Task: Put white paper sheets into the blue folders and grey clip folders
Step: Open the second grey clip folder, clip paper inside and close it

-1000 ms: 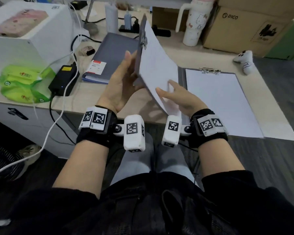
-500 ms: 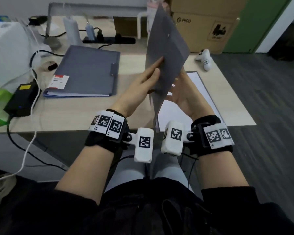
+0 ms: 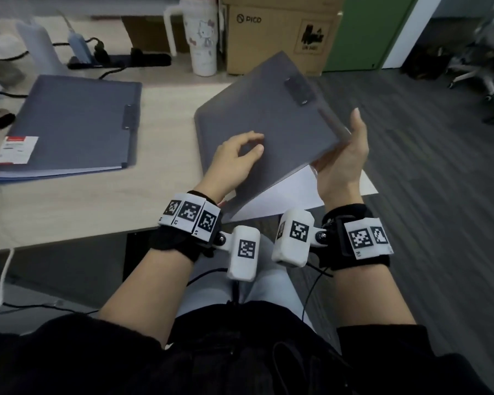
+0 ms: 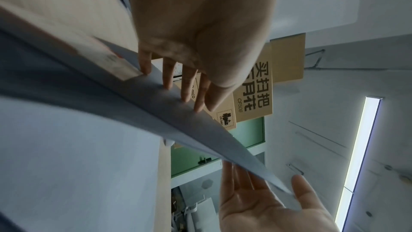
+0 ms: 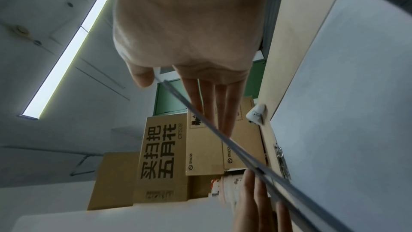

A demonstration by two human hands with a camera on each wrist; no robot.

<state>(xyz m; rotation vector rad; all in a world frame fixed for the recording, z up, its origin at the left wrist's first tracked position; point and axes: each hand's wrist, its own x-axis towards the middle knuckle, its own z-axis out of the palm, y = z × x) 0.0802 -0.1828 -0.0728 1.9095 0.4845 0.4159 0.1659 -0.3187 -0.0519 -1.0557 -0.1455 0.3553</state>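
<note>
Tilting back-side up above the near right corner of the surface [image 3: 77,212], the grey clip folder [image 3: 265,115] hangs in the air between both hands, its far edge raised and the dark back plate of its clip [image 3: 299,91] near the top. A white paper sheet [image 3: 285,195] shows under its lower edge. The right hand [image 3: 342,163] supports the folder's right edge from below, fingers underneath and thumb lifted beside the edge, so its grip cradles the board. The left hand [image 3: 234,161] lies on the grey back with loosely bent fingers, the fingertips [image 4: 166,84] touching the board without clasping it. Farther left on the surface, a blue folder [image 3: 72,124] lies flat and closed, a white label at its near left corner. Behind stand a white cup [image 3: 200,35] and a cardboard box [image 3: 280,32].
</note>
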